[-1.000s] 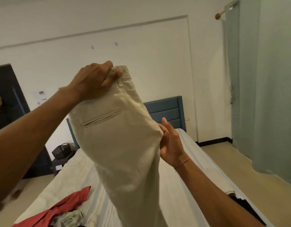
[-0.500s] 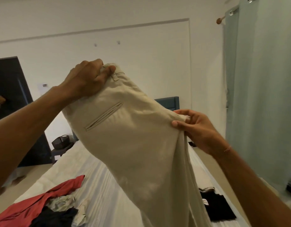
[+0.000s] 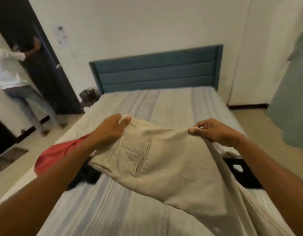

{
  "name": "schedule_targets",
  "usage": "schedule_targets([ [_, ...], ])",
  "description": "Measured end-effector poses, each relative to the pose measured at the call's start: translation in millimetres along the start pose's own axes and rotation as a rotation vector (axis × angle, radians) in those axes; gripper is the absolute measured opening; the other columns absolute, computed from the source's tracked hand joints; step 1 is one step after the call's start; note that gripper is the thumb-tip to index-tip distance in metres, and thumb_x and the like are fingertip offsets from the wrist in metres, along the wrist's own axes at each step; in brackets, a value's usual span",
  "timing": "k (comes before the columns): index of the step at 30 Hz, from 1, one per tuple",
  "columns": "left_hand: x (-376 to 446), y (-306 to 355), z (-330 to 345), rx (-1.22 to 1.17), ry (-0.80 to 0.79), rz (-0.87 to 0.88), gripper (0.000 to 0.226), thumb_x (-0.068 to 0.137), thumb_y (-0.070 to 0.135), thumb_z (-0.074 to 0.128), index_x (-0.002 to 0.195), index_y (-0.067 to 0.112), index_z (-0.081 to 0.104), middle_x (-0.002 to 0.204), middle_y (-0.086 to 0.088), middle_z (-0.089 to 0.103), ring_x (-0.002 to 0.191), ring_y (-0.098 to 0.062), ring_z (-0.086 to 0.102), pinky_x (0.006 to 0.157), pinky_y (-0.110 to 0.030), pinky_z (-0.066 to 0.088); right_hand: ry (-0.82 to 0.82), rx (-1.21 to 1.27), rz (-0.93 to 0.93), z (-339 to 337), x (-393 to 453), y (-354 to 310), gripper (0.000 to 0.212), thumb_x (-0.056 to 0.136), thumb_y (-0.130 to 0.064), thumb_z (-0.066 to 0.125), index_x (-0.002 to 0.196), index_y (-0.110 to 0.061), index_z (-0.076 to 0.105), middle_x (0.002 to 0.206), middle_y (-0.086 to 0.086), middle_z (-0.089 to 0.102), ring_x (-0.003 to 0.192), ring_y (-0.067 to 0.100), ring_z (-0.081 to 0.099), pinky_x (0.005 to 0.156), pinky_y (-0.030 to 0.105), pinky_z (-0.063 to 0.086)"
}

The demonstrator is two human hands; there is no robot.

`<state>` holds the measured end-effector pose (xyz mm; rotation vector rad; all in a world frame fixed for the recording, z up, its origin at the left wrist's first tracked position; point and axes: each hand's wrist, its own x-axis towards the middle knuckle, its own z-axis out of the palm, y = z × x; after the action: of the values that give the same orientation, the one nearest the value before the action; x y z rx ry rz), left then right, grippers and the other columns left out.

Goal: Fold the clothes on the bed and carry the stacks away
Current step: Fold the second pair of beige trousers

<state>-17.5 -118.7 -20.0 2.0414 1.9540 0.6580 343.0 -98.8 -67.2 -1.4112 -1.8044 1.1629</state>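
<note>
A pair of beige trousers [image 3: 164,167] is held stretched above a striped bed [image 3: 164,103], back pocket facing up, the legs trailing down toward the near right corner of the frame. The left hand [image 3: 109,128] grips the waistband at its left end, thumb on top and fingers curled under the cloth. The right hand [image 3: 214,130] pinches the opposite edge between thumb and curled fingers, with a strip of fabric hanging from that grip. Both arms reach forward from the lower corners, held apart with the trousers drawn taut between them.

Beneath the left forearm a red garment [image 3: 53,155] lies on the bed's left side, and a dark garment [image 3: 86,174] sits just beside it, partly hidden under the trousers. A black garment [image 3: 239,174] lies at the bed's right edge, under the right forearm. A blue padded headboard [image 3: 156,74] stands against the white wall. At far left, a second person [image 3: 12,79] in a white shirt stands by a dark door [image 3: 45,65], blurred. A small dark object on a low stand beside the headboard is too blurred to identify. A pale green curtain [image 3: 290,99] hangs at the right.
</note>
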Motion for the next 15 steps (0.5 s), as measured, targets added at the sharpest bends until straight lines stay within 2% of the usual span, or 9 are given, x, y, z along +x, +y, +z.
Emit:
schedule_targets([
  [2, -7.1, -72.9, 49.4, -0.039, -0.063, -0.114, 0.049, 0.104, 0.049, 0.043, 0.126, 0.008, 0.056, 0.128, -0.006, 0.057, 0.117, -0.020, 0.052, 0.092, -0.028, 0.032, -0.117, -0.037, 0.098, 66.8, 48.4, 48.6, 0.042, 0.083, -0.044, 0.079, 0.092, -0.004, 0.074, 0.071, 0.005, 0.067, 0.067, 0.016, 0.060, 0.059, 0.029, 0.047],
  [4, -14.4, -138.9, 95.0, -0.096, -0.127, -0.186, 0.042, 0.103, 0.048, 0.045, 0.110, 0.008, 0.056, 0.109, -0.002, 0.059, 0.103, -0.017, 0.054, 0.083, -0.031, 0.036, -0.170, -0.071, 0.165, 131.8, 85.3, 94.5, 0.036, 0.082, -0.045, 0.081, 0.088, -0.010, 0.077, 0.076, -0.001, 0.073, 0.072, 0.011, 0.064, 0.065, 0.028, 0.052],
  [7, -14.6, -240.5, 161.9, -0.097, -0.179, -0.303, 0.036, 0.103, 0.045, 0.045, 0.084, 0.015, 0.047, 0.081, 0.002, 0.054, 0.077, -0.018, 0.052, 0.068, -0.035, 0.037, -0.199, -0.066, 0.245, 231.3, 141.2, 161.1, 0.032, 0.078, -0.048, 0.083, 0.086, -0.017, 0.077, 0.089, -0.002, 0.076, 0.089, 0.016, 0.071, 0.083, 0.033, 0.055],
  [9, -16.0, -301.7, 200.2, -0.095, -0.175, -0.371, 0.033, 0.104, 0.041, 0.046, 0.079, 0.021, 0.041, 0.073, 0.006, 0.048, 0.068, -0.010, 0.048, 0.063, -0.033, 0.033, -0.193, -0.038, 0.291, 294.2, 174.7, 198.7, 0.031, 0.077, -0.047, 0.085, 0.087, -0.019, 0.076, 0.093, 0.001, 0.076, 0.094, 0.019, 0.070, 0.085, 0.034, 0.054],
  [11, -14.6, -348.6, 229.3, -0.079, -0.180, -0.455, 0.033, 0.105, 0.040, 0.045, 0.085, 0.015, 0.043, 0.073, 0.005, 0.049, 0.068, -0.010, 0.048, 0.063, -0.033, 0.032, -0.181, -0.004, 0.312, 341.5, 199.6, 222.3, 0.028, 0.078, -0.043, 0.085, 0.090, -0.020, 0.075, 0.095, 0.001, 0.075, 0.096, 0.019, 0.069, 0.086, 0.032, 0.053],
  [15, -10.5, -427.6, 275.2, -0.062, -0.273, -0.576, 0.031, 0.105, 0.044, 0.042, 0.098, 0.015, 0.047, 0.080, 0.000, 0.057, 0.081, -0.025, 0.058, 0.074, -0.033, 0.037, -0.188, -0.011, 0.338, 406.9, 246.5, 253.0, 0.027, 0.079, -0.038, 0.084, 0.094, -0.019, 0.075, 0.099, 0.000, 0.073, 0.102, 0.016, 0.065, 0.093, 0.034, 0.052],
])
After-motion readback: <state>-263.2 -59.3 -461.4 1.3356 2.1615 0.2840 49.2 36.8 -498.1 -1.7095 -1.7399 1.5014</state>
